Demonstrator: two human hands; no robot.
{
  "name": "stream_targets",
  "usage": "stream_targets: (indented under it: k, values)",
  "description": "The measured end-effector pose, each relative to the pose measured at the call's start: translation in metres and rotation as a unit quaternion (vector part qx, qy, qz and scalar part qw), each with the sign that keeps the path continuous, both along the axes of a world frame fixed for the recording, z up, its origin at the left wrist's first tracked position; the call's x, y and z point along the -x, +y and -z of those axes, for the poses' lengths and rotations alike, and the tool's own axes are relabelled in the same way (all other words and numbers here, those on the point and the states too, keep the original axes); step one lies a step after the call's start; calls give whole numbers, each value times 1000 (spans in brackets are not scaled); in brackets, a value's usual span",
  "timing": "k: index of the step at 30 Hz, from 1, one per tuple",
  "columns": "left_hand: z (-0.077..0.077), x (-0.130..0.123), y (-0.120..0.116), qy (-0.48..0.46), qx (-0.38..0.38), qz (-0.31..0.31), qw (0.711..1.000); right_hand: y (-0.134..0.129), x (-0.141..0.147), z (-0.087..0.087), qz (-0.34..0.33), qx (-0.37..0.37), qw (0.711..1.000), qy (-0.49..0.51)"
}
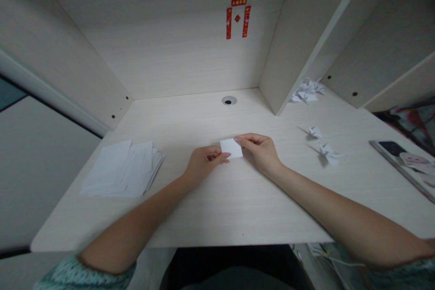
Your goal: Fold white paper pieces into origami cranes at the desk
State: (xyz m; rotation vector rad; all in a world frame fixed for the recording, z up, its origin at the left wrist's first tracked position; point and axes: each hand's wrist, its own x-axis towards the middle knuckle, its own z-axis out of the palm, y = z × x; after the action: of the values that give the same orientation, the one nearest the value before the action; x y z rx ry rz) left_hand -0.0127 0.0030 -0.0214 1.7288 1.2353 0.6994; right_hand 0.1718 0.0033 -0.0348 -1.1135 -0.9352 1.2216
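Observation:
A small white square of paper (232, 148) is held up between both hands, over the middle of the desk. My left hand (206, 161) pinches its lower left part, thumb in front and the other fingers curled behind. At the upper right corner, my right hand (260, 148) grips the same paper between thumb and forefinger. Whether the square is folded in layers I cannot tell. To the left of my left hand lies a stack of white paper sheets (115, 170). Two folded paper cranes (328, 154) rest on the desk to the right of my right hand.
More paper cranes (307, 90) are heaped at the back right, beyond an upright partition (292, 54). A phone (404, 163) lies at the right edge. A round cable hole (229, 100) sits near the back panel (190, 54), which carries red stickers (229, 22).

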Motion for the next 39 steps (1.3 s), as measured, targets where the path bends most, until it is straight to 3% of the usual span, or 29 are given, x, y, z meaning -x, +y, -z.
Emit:
stream_targets:
  k: [7, 10, 14, 29, 39]
  values:
    - [1, -1, -2, -39, -12, -34, 999, 6, -9, -7, 60, -62, 996, -33]
    - [0, -1, -2, -56, -41, -68, 995, 2, -7, -8, -21, -59, 995, -84]
    - [-2, 1, -1, -56, -75, -91, 992, -6, 1, -5, -107, -76, 972, -193]
    - [0, -2, 0, -106, -30, -77, 991, -13, 7, -5, -99, -36, 987, -123]
    - [-7, -2, -5, -23, -66, -109, 992, -11, 8, -9, -60, -57, 991, -103]
